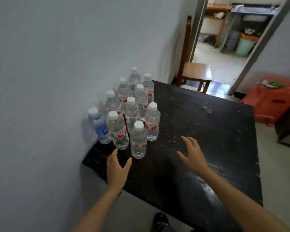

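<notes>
Front bottle (138, 141) — clear plastic, white cap, red-and-white label — stands upright on the dark table (208, 131), at the near tip of a cluster of water bottles (141, 101). Just beside its base is the left hand (117, 166), palm turned inward, fingers straight and thumb spread wide toward the bottle; it holds nothing. Its fingertips lie close under the base of the second bottle (118, 131), which stands just left of the front one; whether they touch it cannot be told. The right hand (192, 153) is over bare tabletop, apart from the bottles on their right, with fingers spread and relaxed, gripping nothing.

Behind the two nearest stand eight more bottles, all upright and capped, packed close in rows that run back along the grey wall (40, 81). The blue-labelled bottle (100, 129) at the left is next to that wall; most of the others show red labels. The tabletop is scuffed and scratched. Past its far edge is a wooden chair (195, 72), to the right a red plastic stool (273, 104) — and through an open doorway, a green bucket (244, 46).
</notes>
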{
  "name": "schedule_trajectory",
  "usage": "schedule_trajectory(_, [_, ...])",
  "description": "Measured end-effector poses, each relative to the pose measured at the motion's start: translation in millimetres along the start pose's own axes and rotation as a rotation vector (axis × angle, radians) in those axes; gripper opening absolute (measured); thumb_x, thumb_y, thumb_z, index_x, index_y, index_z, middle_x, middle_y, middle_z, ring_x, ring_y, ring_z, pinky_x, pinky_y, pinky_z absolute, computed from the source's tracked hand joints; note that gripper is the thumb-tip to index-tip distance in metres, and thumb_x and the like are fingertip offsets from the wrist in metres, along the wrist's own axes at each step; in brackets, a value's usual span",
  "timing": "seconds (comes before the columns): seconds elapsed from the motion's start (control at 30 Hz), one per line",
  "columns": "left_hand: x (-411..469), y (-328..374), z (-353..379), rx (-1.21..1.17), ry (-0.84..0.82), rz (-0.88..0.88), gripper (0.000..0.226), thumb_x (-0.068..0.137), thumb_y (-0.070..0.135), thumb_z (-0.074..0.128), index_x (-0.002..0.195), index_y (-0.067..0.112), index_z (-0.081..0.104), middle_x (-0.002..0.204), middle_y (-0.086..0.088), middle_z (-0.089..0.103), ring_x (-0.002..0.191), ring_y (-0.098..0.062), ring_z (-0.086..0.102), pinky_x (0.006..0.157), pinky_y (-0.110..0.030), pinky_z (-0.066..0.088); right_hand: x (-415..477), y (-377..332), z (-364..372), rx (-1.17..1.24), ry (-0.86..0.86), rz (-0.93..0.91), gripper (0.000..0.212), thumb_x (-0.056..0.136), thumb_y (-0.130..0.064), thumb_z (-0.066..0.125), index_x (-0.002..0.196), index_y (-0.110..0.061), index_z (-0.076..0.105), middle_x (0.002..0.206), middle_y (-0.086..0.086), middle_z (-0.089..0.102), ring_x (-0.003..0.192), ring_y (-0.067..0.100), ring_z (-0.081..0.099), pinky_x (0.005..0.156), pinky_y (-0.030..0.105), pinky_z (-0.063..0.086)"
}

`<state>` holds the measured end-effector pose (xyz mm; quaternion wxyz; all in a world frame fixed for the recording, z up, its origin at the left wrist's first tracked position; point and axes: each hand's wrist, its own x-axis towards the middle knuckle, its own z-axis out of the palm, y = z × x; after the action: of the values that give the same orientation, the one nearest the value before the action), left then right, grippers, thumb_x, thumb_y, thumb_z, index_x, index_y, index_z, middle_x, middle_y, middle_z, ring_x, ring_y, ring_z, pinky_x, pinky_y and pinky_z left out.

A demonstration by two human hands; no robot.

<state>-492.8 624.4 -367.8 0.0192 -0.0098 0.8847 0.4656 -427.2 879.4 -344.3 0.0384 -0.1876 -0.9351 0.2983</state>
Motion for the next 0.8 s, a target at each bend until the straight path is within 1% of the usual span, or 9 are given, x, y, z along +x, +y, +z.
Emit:
schedule_trajectory(0.2, [14, -21, -49, -0.016, -0.135, 0.235, 0.055, 0.083, 0.017, 0.065, 0.131, 0.006, 0.041, 0.131, -0.015, 0.044, 0.121, -0.026, 0.043, 0.099, -0.034, 0.037, -64, -26, -10, -0.059, 0.213, 0.182, 0.064, 0.087, -0.026, 0.061, 0.141, -0.014, 0.031, 0.145, 0.012, 0.026, 0.131, 0.027, 0.034, 0.105, 0.039, 0.036])
schedule_trajectory(0.23, [15, -22, -58, -0.001, -0.151, 0.304, 0.053, 0.083, 0.016, 0.066, 0.129, 0.004, 0.043, 0.129, -0.015, 0.046, 0.119, -0.026, 0.044, 0.098, -0.031, 0.035, -79, -32, -9, -0.087, 0.238, 0.195, 0.064, 0.086, -0.026, 0.062, 0.141, -0.014, 0.032, 0.145, 0.013, 0.027, 0.131, 0.028, 0.034, 0.104, 0.04, 0.036])
schedule_trajectory(0.3, [16, -22, -73, 0.044, -0.197, 0.529, 0.048, 0.082, 0.018, 0.066, 0.124, 0.002, 0.048, 0.124, -0.017, 0.05, 0.116, -0.028, 0.046, 0.096, -0.03, 0.034, -117, -48, -5, -0.132, 0.295, 0.223, 0.064, 0.086, -0.027, 0.063, 0.141, -0.013, 0.032, 0.145, 0.013, 0.028, 0.133, 0.028, 0.032, 0.103, 0.04, 0.037])
schedule_trajectory(0.4, [10, -12, -80, 0.104, -0.327, 0.812, 0.051, 0.081, 0.037, 0.05, 0.118, 0.001, 0.053, 0.118, -0.017, 0.056, 0.111, -0.029, 0.05, 0.095, -0.038, 0.038, -181, -63, 0, -0.155, 0.372, 0.329, 0.064, 0.085, -0.027, 0.064, 0.14, -0.011, 0.034, 0.145, 0.015, 0.03, 0.133, 0.029, 0.032, 0.104, 0.038, 0.035])
schedule_trajectory(0.5, [-22, 8, -76, 0.038, -0.451, 1.016, 0.051, 0.081, 0.038, 0.046, 0.116, 0.003, 0.054, 0.116, -0.018, 0.056, 0.111, -0.023, 0.044, 0.094, -0.038, 0.039, -251, -71, 1, -0.247, 0.371, 0.473, 0.066, 0.084, -0.03, 0.064, 0.14, -0.013, 0.034, 0.144, 0.017, 0.032, 0.133, 0.03, 0.032, 0.106, 0.04, 0.034])
schedule_trajectory(0.57, [-42, 22, -70, -0.037, -0.506, 1.152, 0.047, 0.081, 0.037, 0.047, 0.116, 0.006, 0.052, 0.116, -0.018, 0.056, 0.111, -0.023, 0.042, 0.095, -0.033, 0.037, -287, -80, -2, -0.257, 0.42, 0.559, 0.066, 0.084, -0.03, 0.064, 0.14, -0.013, 0.034, 0.143, 0.017, 0.034, 0.132, 0.031, 0.033, 0.105, 0.04, 0.034])
schedule_trajectory(0.63, [-56, 33, -65, -0.053, -0.556, 1.188, 0.049, 0.081, 0.038, 0.047, 0.115, 0.004, 0.054, 0.116, -0.019, 0.055, 0.111, -0.023, 0.041, 0.095, -0.032, 0.036, -310, -88, -3, -0.255, 0.466, 0.605, 0.064, 0.084, -0.028, 0.064, 0.139, -0.011, 0.037, 0.14, 0.018, 0.037, 0.13, 0.032, 0.035, 0.105, 0.039, 0.032])
schedule_trajectory(0.7, [-76, 38, -62, -0.052, -0.603, 1.188, 0.052, 0.08, 0.039, 0.046, 0.115, 0.002, 0.056, 0.118, -0.02, 0.055, 0.111, -0.023, 0.039, 0.094, -0.036, 0.036, -336, -92, 0, -0.279, 0.488, 0.647, 0.063, 0.083, -0.026, 0.065, 0.138, -0.009, 0.038, 0.139, 0.02, 0.037, 0.13, 0.033, 0.035, 0.105, 0.039, 0.031])
schedule_trajectory(0.8, [-110, 36, -59, -0.074, -0.714, 1.199, 0.055, 0.08, 0.042, 0.044, 0.117, 0.003, 0.056, 0.122, -0.018, 0.054, 0.115, -0.025, 0.04, 0.094, -0.038, 0.034, -381, -99, 7, -0.299, 0.503, 0.725, 0.062, 0.085, -0.028, 0.062, 0.139, -0.013, 0.036, 0.143, 0.018, 0.033, 0.133, 0.031, 0.031, 0.108, 0.039, 0.028])
